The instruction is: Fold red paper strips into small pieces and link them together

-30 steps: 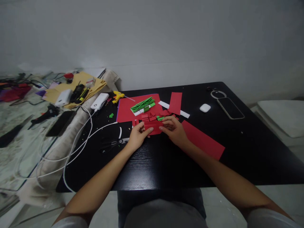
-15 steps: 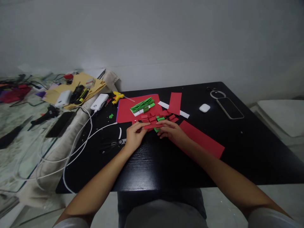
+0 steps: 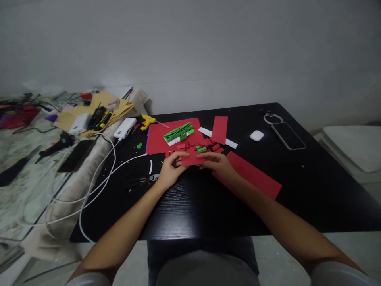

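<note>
left hand: pinching the left end of the small red paper, thumb under, fingers over its upper edge.
right hand: pinching the other end; the thumb is partly hidden, so its exact place cannot be told.
small red paper: stretched between the two hands, its broad face turned to the wearer; a grip at each end probably keeps it taut and leaves the middle in sight. whether it has one layer or more cannot be told.
folded red pieces: heaped just beyond the hands with some green pieces, seemingly gathered there for short reach.
pleated green paper: on the red sheet behind the heap, perhaps to keep it apart from loose bits.
red rectangle: lying across the white strip, beyond the right hand.
large red paper: flat on the tabletop, partly under the right forearm, likely pushed aside for working room.
scissors: beside the left forearm, close enough to pick up easily.
glue gun: yellow, at the back left, away from the fingers.
</note>
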Demonstrator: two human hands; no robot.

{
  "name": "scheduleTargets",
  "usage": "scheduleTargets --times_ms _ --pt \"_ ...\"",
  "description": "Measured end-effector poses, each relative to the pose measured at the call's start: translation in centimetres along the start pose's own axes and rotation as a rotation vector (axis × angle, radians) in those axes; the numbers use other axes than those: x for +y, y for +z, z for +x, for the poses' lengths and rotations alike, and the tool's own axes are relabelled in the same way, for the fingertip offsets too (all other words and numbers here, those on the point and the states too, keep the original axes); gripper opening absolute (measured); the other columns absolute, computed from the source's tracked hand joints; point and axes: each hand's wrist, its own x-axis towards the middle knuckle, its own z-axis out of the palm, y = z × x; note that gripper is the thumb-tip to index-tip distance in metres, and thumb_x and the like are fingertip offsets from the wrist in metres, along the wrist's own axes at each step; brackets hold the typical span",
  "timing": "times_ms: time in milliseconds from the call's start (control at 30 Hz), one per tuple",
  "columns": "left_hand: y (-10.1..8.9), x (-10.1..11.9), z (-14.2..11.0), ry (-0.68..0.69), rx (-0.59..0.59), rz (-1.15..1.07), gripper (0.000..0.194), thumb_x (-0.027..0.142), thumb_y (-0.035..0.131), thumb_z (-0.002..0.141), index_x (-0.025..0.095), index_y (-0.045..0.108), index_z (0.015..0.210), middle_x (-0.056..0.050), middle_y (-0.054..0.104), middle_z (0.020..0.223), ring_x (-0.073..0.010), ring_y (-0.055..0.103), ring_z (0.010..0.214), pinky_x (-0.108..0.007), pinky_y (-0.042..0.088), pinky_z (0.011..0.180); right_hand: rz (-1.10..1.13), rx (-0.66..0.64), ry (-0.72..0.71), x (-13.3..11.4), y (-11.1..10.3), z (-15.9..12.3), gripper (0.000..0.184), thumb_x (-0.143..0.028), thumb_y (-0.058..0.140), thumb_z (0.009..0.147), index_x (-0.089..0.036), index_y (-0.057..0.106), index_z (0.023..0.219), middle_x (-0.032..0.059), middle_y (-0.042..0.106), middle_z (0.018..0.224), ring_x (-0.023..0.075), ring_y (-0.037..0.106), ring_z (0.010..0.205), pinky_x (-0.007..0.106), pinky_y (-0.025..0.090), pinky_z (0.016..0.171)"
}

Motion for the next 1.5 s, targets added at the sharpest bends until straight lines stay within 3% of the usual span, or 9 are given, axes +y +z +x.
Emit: scheduleTargets --times_ms 167,433,533,633,700,867,1233,1500 --pt "0.0 0.6 -0.3 0.037 -0.001 0.058 0.039 0.022 0.078 0.074 0.017 0.066 0.110 -0.006 0.073 0.102 -0.0195 0.070 0.091 -0.032 0.056 0.082 -0.077 -0.051 -0.059 -0.2 0.0 -0.1 0.026 -0.024 0.085 0.066 -0.020 0.076 0.091 0.0018 0.075 0.077 0.0165 0.070 0.071 0.031 0.058 0.070" --pt "0.1 0.7 -0.4 0.158 0.011 0.192 0.043 0.023 0.078 0.076 0.019 0.064 0.117 -0.009 0.064 0.117 -0.0230 0.063 0.111 -0.040 0.051 0.098 -0.130 -0.023 -0.094 -0.3 0.0 -0.3 0.029 -0.026 0.089 0.062 -0.020 0.076 0.088 -0.0004 0.074 0.071 0.0148 0.069 0.064 0.029 0.057 0.066" --pt "0.1 0.6 -0.4 0.145 0.012 0.163 0.043 0.024 0.079 0.076 0.020 0.064 0.117 -0.009 0.062 0.118 -0.0202 0.065 0.102 -0.034 0.057 0.086 -0.127 -0.008 -0.087 -0.5 0.3 -0.4 0.028 -0.025 0.089 0.062 -0.020 0.076 0.087 -0.0005 0.074 0.072 0.0139 0.069 0.065 0.028 0.057 0.066" --pt "0.1 0.5 -0.4 0.103 -0.014 0.085 0.042 0.024 0.080 0.076 0.022 0.063 0.114 -0.006 0.058 0.118 -0.0097 0.063 0.075 -0.023 0.056 0.066 -0.128 0.025 -0.092 -0.7 0.4 -0.5 0.027 -0.026 0.089 0.062 -0.020 0.076 0.085 -0.0003 0.074 0.072 0.0139 0.068 0.065 0.029 0.057 0.067" --pt "0.2 0.4 -0.4 0.094 -0.029 0.042 0.038 0.024 0.080 0.075 0.021 0.064 0.110 -0.005 0.057 0.115 -0.0067 0.060 0.069 -0.020 0.054 0.062 -0.134 0.044 -0.094 -0.9 0.5 -0.5 0.028 -0.027 0.089 0.061 -0.020 0.076 0.084 0.0001 0.074 0.073 0.0145 0.069 0.067 0.029 0.057 0.067" --pt "0.2 0.6 -0.4 0.123 0.006 0.090 0.024 0.027 0.081 0.075 0.019 0.068 0.094 -0.004 0.057 0.098 -0.0152 0.060 0.091 -0.022 0.056 0.068 -0.175 0.062 -0.096 -1.0 0.6 -0.6 0.030 -0.031 0.090 0.060 -0.020 0.076 0.084 0.0006 0.074 0.072 0.0158 0.069 0.066 0.031 0.058 0.067" --pt "0.5 0.8 -0.4 0.107 0.057 0.092 0.019 0.033 0.077 0.080 0.017 0.068 0.080 0.000 0.059 0.078 -0.0100 0.062 0.059 -0.023 0.051 0.056 -0.312 0.139 -0.167 -0.5 0.8 -0.8 0.025 -0.041 0.083 0.069 -0.019 0.077 0.081 0.0024 0.073 0.068 0.0168 0.068 0.063 0.032 0.059 0.065" --pt "1.0 1.1 -0.6 -0.005 0.115 0.043 0.028 0.039 0.081 0.075 0.017 0.064 0.075 0.000 0.067 0.066 -0.0124 0.066 0.057 -0.024 0.052 0.056 -0.278 0.145 -0.175 -0.3 0.9 -0.8 0.028 -0.042 0.082 0.071 -0.019 0.070 0.080 0.0015 0.071 0.067 0.0167 0.068 0.062 0.032 0.058 0.063"
